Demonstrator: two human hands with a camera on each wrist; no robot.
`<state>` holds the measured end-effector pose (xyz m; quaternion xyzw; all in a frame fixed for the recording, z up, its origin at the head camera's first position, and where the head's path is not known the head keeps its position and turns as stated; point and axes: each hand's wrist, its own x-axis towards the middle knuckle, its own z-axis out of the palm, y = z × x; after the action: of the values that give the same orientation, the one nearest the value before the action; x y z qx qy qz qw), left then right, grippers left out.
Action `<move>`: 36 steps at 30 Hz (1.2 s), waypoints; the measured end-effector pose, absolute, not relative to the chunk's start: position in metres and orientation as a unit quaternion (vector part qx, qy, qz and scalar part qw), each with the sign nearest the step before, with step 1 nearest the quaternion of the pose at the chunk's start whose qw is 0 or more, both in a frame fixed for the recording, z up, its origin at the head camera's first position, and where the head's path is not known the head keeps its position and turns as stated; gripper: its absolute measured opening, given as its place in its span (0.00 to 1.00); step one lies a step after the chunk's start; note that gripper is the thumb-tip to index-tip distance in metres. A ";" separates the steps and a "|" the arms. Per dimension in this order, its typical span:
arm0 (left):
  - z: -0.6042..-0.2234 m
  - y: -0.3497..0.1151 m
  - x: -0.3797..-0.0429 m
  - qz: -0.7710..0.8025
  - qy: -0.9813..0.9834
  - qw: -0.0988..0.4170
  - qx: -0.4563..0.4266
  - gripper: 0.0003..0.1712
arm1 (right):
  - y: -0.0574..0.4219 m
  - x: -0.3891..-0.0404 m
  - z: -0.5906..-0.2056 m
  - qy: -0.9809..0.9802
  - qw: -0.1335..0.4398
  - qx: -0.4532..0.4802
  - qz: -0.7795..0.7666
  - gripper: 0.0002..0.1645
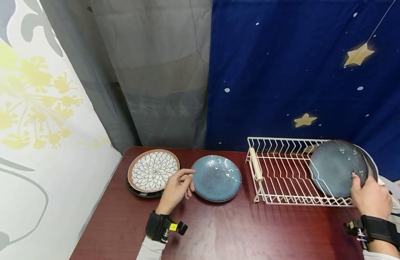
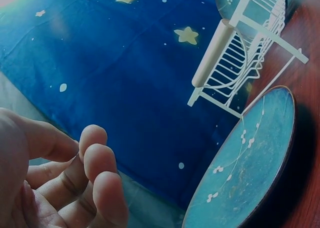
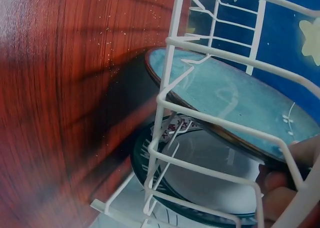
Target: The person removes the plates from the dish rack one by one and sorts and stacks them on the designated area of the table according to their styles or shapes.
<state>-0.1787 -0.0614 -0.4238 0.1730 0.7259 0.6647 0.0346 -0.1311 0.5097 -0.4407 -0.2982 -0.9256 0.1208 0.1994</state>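
Note:
My right hand (image 1: 372,196) grips the edge of a blue plate (image 1: 336,169) standing tilted at the right end of a white wire dish rack (image 1: 300,204), thumb on its face. Behind that plate stands a white plate with a dark green rim (image 3: 210,163), seen in the right wrist view. A second blue plate (image 1: 216,178) with a white blossom sprig lies face up on the table, left of the rack. My left hand (image 1: 177,191) hovers by this plate's left edge, fingers loosely bent; the left wrist view shows nothing held in it.
At the table's back left, a brown-rimmed plate with a petal pattern (image 1: 154,171) rests on a dark plate (image 1: 143,194). The rack has a pale wooden handle (image 1: 256,164) on its left end. A grey curtain (image 1: 164,79) and a blue star curtain (image 1: 268,79) hang behind the table (image 1: 225,231).

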 end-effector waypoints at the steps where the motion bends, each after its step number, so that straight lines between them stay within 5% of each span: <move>1: -0.424 -0.061 -0.179 0.665 0.726 0.035 0.173 0.13 | 0.510 -0.131 -0.442 -0.926 0.205 -0.292 0.122 0.35; 25: -0.424 -0.064 -0.179 0.665 0.727 0.032 0.169 0.13 | 0.509 -0.130 -0.436 -0.893 0.393 -0.182 0.118 0.23; 36: -0.424 -0.064 -0.180 0.667 0.725 0.036 0.168 0.13 | 0.494 -0.127 -0.415 -0.884 0.382 -0.238 0.130 0.27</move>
<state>-0.1803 -0.0640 -0.4244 0.1677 0.7248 0.6673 0.0364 -0.1271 0.4936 -0.4146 -0.2376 -0.8838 0.1300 0.3816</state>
